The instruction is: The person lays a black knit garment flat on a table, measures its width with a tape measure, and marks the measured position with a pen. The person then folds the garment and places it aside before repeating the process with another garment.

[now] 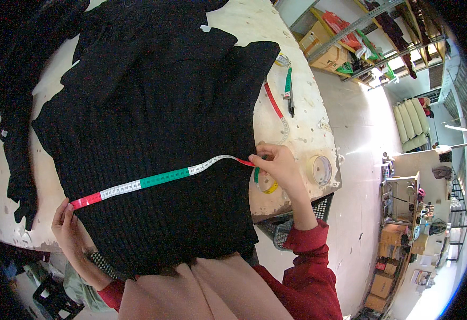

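A black ribbed knit garment (159, 106) lies spread on the pale worktable (297, 117). A tape measure (159, 177) in red, white and green bands crosses its ribbed part. At the garment's left edge my left hand (69, 224) pinches the red end of the tape. At the right edge my right hand (278, 168) grips another red stretch of it, the tape arching slightly before the fingers. The tape's remaining length curls on the table to the right, beside a roll of cream adhesive tape (321, 168) and a small dark tool (291, 108).
More dark knitwear (17, 154) lies at the table's left. Plastic crates (284, 232) sit under the table edge. Metal shelves with boxes (324, 45) stand at the back right, rolled pale bundles (412, 120) farther along, and a cluttered bench (404, 224) at the right.
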The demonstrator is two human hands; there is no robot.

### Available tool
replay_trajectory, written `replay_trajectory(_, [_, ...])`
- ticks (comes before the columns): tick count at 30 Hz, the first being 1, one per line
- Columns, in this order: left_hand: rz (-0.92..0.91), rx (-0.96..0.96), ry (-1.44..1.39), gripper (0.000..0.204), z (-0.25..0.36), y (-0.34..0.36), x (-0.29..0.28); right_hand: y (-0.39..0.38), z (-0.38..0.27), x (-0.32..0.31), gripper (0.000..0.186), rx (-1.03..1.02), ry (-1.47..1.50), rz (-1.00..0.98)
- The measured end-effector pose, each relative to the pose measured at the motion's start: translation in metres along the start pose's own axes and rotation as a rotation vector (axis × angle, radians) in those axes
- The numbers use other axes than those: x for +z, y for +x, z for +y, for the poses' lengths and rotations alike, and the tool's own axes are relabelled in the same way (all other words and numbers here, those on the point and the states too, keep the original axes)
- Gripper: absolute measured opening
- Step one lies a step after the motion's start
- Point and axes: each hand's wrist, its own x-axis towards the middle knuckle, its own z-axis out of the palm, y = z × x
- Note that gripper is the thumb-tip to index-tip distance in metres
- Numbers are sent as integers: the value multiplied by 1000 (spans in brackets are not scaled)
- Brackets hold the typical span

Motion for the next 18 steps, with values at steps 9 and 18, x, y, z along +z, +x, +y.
replay_trajectory(9, [-31, 17, -46, 27, -7, 4, -3, 0, 9, -7, 26, -36, -164, 45])
replay_trajectory(18, [59, -6, -9, 27, -1, 2, 2, -11, 4, -21, 22, -40, -193, -86])
